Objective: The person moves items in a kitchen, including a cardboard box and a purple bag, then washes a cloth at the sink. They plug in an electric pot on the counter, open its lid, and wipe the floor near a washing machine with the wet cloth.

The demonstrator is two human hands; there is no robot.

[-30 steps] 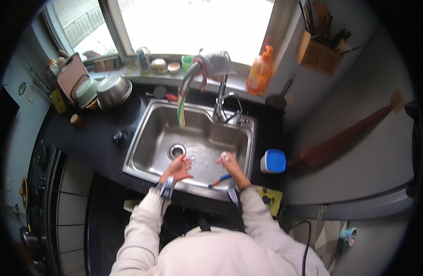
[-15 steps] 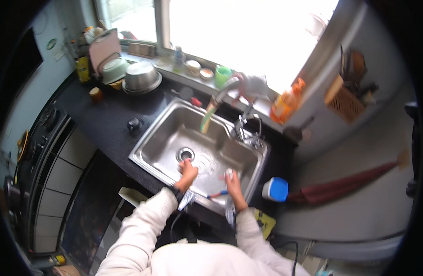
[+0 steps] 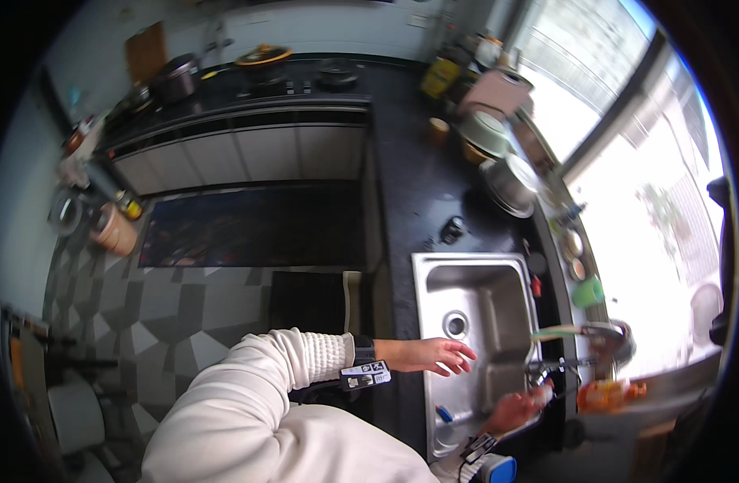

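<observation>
My left hand (image 3: 435,354) reaches over the near rim of the steel sink (image 3: 420,322), fingers spread and holding nothing. My right hand (image 3: 516,410) is closed beside the chrome faucet (image 3: 546,369) at the sink's right side. Something small and whitish shows at its fingertips; it is too blurred to name, and whether the hand touches the faucet I cannot tell. A blue item (image 3: 443,414) lies in the sink, between the two hands. The drain (image 3: 455,324) shows in the basin's floor.
Dark counter (image 3: 405,185) runs along the sink. A steel pot (image 3: 514,181), a pale green bowl (image 3: 484,133) and a small black object (image 3: 451,229) stand on it. A green cup (image 3: 588,292) and an orange bottle (image 3: 607,396) are near the window; a blue-lidded container (image 3: 498,468) is close to my right wrist.
The view has swung left, bringing the stove and floor into sight. My left hand has opened and lifted away from the basin. My right hand has moved from the basin to beside the faucet.
</observation>
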